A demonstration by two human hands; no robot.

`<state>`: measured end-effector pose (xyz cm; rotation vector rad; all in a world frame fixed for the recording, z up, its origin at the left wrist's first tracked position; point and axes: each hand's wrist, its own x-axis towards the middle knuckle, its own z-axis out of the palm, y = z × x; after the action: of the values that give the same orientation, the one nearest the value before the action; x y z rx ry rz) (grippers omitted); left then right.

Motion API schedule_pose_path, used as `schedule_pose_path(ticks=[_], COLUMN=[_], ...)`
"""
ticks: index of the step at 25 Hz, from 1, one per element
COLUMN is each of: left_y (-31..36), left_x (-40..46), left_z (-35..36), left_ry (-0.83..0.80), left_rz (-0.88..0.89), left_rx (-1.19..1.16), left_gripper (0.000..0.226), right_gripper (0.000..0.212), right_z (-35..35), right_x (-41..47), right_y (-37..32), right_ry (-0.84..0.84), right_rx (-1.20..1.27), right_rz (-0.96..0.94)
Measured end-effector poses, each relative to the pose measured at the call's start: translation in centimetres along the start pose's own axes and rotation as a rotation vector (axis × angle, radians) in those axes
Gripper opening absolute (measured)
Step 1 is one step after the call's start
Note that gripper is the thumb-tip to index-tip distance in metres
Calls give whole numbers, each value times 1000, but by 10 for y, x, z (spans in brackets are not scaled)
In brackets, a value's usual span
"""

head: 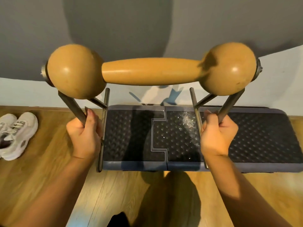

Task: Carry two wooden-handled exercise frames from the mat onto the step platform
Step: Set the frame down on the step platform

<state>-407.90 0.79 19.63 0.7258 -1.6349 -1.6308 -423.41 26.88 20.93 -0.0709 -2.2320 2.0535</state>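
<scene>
One frame [151, 71] in view, held up by both hands above the step [262, 136]. Wooden handle with two round knobs runs left to right across the top, close to the camera; metal legs angle down from each knob to two straight base bars. Left hand [83, 136] grips the left leg, fingers curled tight round the metal, thumb side up. Right hand [218, 136] grips the right leg the same way, fingers wrapped round it. Left base bar hangs along the step's left edge, its near end past the front left corner; right base bar crosses the step right of its middle, reaching the front edge. Cannot tell if the bars touch the step or hang just over it. Step is dark, dimpled, in two interlocking halves, with white scuffs on top near the back edge beside the right bar. It sits on wood floor [49, 177] against the wall [24, 38]. White sneakers [16, 133] on the floor, well left of the step. Second frame not seen.
</scene>
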Motion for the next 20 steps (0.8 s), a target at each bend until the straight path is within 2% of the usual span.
schedule_pose_path(ticks=[5,10,20], left_y=[-65,-101,-135], left_x=[4,3,6], left_z=[2,6,4], left_ry=[10,1,-59], left_rz=[-5,-27,0], left_rx=[-23,-19,25], left_gripper=[49,52,47], right_gripper=[48,49,50], right_z=[10,16,18], right_x=[2,3,0], right_y=[68,107,141], right_ry=[33,43,105], right_rx=[-7,6,13], right_rz=[8,27,14])
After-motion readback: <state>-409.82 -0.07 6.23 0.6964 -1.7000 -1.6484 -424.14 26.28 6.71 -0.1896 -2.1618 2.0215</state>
